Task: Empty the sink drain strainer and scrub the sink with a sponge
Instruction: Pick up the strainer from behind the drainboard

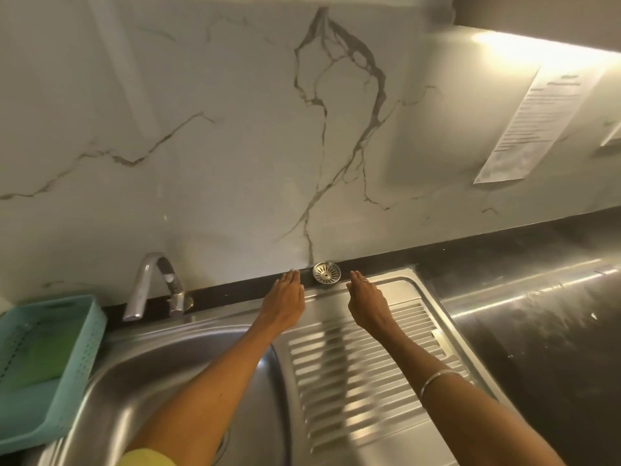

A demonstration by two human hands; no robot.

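The strainer [326, 273] is out of the drain, lying on the dark ledge at 12 o'clock of the drainboard [363, 361], against the wall. The left hand [285, 299] and right hand [368, 301] flank it, fingers straight, holding nothing. Judging by this, emptying looks under way or done; scrubbing remains, with something green, perhaps the sponge [37, 356], in the basket [72, 375] at 9 o'clock of the sink [161, 358].

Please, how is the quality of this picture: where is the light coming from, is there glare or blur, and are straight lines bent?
Head view: a bright lamp strip at upper right lights the scene warmly; glare streaks the steel counter; the draining board ribs look smeared by motion blur; the wide lens bends the counter edge; the strainer between the left hand and right hand is fairly sharp.
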